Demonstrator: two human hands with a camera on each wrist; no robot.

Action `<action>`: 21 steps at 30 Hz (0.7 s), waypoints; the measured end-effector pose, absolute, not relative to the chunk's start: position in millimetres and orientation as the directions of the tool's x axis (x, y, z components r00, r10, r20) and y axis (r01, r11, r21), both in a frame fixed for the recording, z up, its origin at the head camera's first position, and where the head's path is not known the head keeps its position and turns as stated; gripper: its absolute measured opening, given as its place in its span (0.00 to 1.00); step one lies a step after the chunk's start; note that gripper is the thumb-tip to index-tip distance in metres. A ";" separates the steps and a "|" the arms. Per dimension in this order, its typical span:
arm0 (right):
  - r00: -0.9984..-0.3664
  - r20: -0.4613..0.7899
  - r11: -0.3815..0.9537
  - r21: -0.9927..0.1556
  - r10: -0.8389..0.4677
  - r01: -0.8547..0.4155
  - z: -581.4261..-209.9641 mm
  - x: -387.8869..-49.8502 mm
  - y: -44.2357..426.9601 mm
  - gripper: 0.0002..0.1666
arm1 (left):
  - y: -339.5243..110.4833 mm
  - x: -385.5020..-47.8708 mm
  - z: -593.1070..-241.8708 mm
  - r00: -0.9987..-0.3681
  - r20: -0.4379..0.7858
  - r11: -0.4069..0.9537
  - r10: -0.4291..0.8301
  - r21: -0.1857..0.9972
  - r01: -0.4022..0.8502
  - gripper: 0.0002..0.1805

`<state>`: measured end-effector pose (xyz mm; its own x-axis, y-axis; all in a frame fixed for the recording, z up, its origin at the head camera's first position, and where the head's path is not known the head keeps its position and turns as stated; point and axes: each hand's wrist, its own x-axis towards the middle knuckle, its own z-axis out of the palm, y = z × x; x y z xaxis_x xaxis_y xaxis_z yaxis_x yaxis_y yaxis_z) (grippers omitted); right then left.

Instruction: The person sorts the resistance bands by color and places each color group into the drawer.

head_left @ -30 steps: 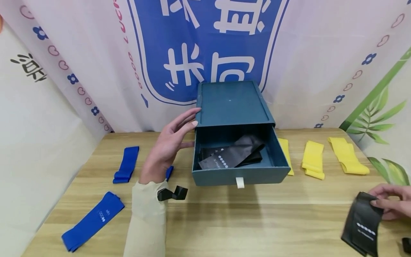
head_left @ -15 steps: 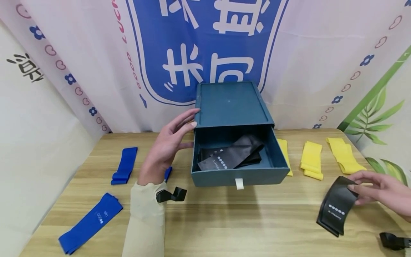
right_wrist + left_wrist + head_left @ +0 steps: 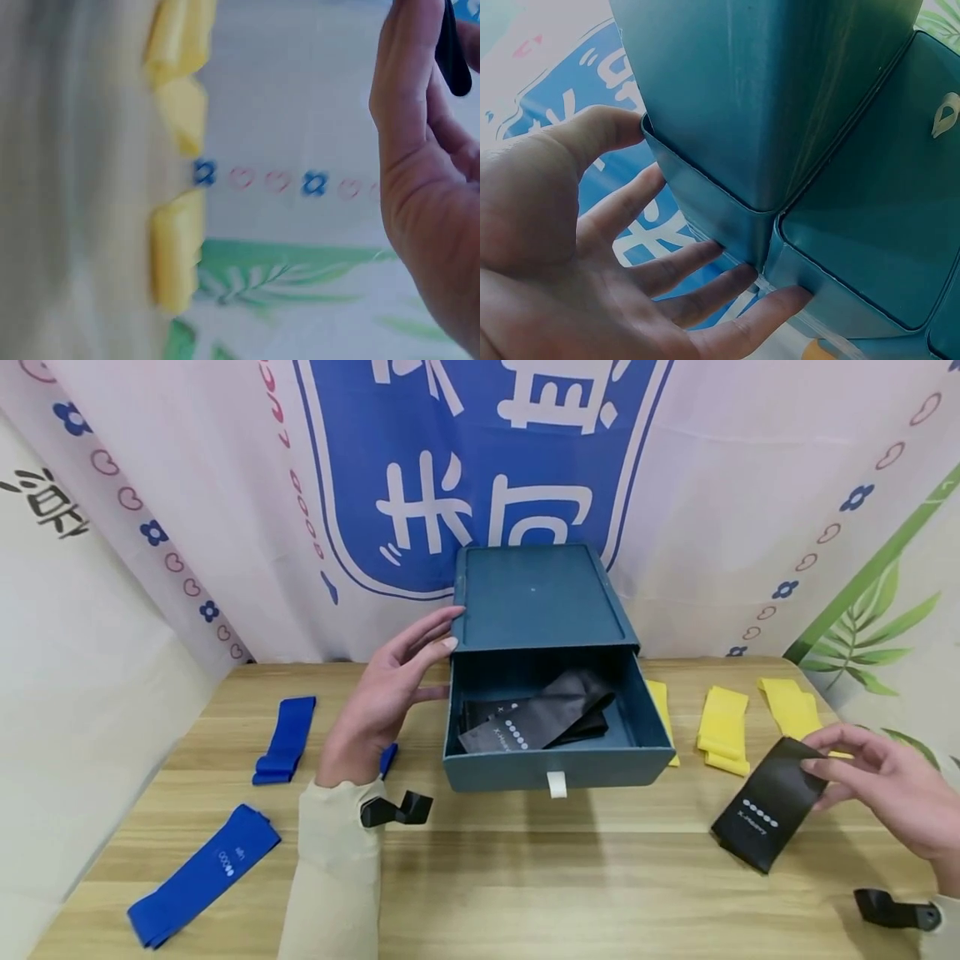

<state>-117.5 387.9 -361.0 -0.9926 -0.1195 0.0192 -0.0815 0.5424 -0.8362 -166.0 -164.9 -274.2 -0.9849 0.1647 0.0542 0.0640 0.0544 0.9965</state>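
My right hand [image 3: 888,785] pinches a folded black resistance band [image 3: 772,806] by its upper end, thumb on top. Its "X-Heavy" print faces up, and it hangs above the table's right side. In the right wrist view only a dark edge of the band [image 3: 452,56] shows. The left hand [image 3: 393,693] rests against the left side of a dark teal drawer box [image 3: 536,597], its fingers spread and mostly straight in the left wrist view. The box's upper drawer [image 3: 517,771] is pulled out. Several black bands [image 3: 540,718] lie overlapping inside it.
Blue bands [image 3: 206,877] lie on the wooden table [image 3: 480,893] at the left, one partly behind the left arm. Yellow bands [image 3: 723,727] lie right of the box. A shut lower drawer [image 3: 877,195] has a pale pull tab. A printed curtain [image 3: 720,510] hangs behind.
The right hand has come in from the right edge, moving left and up with the black band. The left hand stays at the box. The view has shifted slightly.
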 end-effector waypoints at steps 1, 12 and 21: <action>-0.991 0.057 0.502 -0.858 -0.117 -0.109 -357.9 -116.8 383.9 0.18 | -164.6 -166.1 -274.5 -0.985 0.052 0.053 0.166 0.997 0.062 0.26; -0.928 0.343 -0.054 -0.939 -0.144 -0.339 -284.3 -122.0 325.8 0.25 | -165.2 -166.8 -273.3 -0.986 0.055 0.051 0.160 0.997 0.064 0.26; -0.876 0.457 -0.192 -0.884 -0.155 -0.427 -228.0 -140.7 295.2 0.19 | -164.2 -166.6 -273.8 -0.987 0.052 0.057 0.153 0.996 0.061 0.26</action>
